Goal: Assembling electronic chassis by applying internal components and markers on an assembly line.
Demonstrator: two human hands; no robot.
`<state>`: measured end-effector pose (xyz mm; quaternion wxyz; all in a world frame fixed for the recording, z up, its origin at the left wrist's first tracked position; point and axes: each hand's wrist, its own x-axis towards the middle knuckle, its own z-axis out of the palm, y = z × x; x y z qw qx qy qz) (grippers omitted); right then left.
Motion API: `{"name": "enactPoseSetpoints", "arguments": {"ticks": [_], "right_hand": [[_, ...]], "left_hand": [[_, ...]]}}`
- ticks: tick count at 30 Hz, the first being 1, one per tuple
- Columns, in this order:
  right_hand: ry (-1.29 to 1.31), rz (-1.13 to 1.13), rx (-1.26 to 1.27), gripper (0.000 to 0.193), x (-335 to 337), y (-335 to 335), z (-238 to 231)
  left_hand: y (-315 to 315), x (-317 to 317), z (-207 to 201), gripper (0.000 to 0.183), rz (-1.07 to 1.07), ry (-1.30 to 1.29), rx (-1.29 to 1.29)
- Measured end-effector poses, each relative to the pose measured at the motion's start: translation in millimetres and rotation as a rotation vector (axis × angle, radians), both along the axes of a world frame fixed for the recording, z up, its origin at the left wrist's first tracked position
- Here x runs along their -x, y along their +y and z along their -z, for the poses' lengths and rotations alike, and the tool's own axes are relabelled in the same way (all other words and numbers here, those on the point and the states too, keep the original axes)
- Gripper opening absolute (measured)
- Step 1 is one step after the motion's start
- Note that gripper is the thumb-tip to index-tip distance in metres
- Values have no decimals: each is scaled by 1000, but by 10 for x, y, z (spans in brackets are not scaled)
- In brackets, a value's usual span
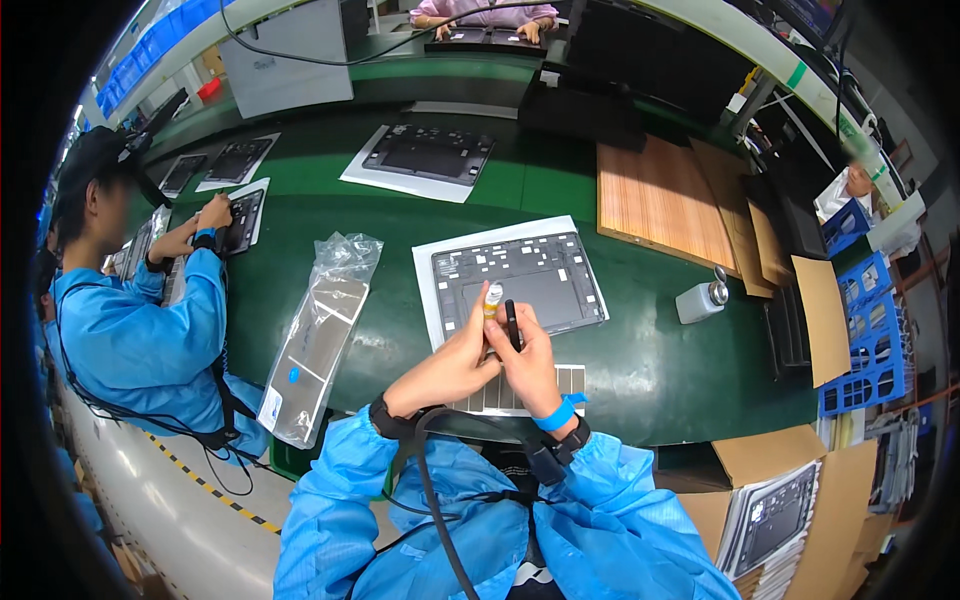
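Close together in front of me, both hands are over the near edge of a dark grey tablet-like panel (535,290). It lies on a white sheet (425,270) and carries several small white patches. My left hand (448,368) is closed, with a small white and yellow piece (493,300) at its fingertips; its exact kind is unclear. A slim black pen-like tool (513,325) is gripped in my right hand (530,368), its lower part hidden by the fingers. Under my wrists lies a sheet of grey rectangular pads (571,382), partly covered.
A clear bag of grey sheets (318,350) lies left; a co-worker (140,300) works beyond it. Another panel (425,155) lies farther back. To the right stand a white pump bottle (702,300), a wooden board (665,205) and a blue crate (865,330). An open carton (850,500) stands lower right.
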<state>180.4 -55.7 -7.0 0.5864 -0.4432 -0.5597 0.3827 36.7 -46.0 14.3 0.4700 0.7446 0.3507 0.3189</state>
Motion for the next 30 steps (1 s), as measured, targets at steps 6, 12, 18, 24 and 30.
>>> {"name": "enactPoseSetpoints", "arguments": {"ticks": [6, 12, 18, 24, 30], "right_hand": [[-507, -24, 230, 28, -676, 562, -430], [-901, -47, 193, 31, -825, 1325, -374], [-972, -32, 269, 28, -720, 1543, -186], [-1075, 36, 142, 25, -686, 1489, -230], [-1079, 72, 143, 23, -616, 1461, -245]], "left_hand": [[430, 516, 220, 67, -476, 874, -553], [754, 473, 460, 58, -235, 889, -491], [807, 494, 502, 57, -210, 829, -500], [811, 457, 466, 56, -234, 831, -485], [825, 394, 465, 55, -230, 816, -555]]}}
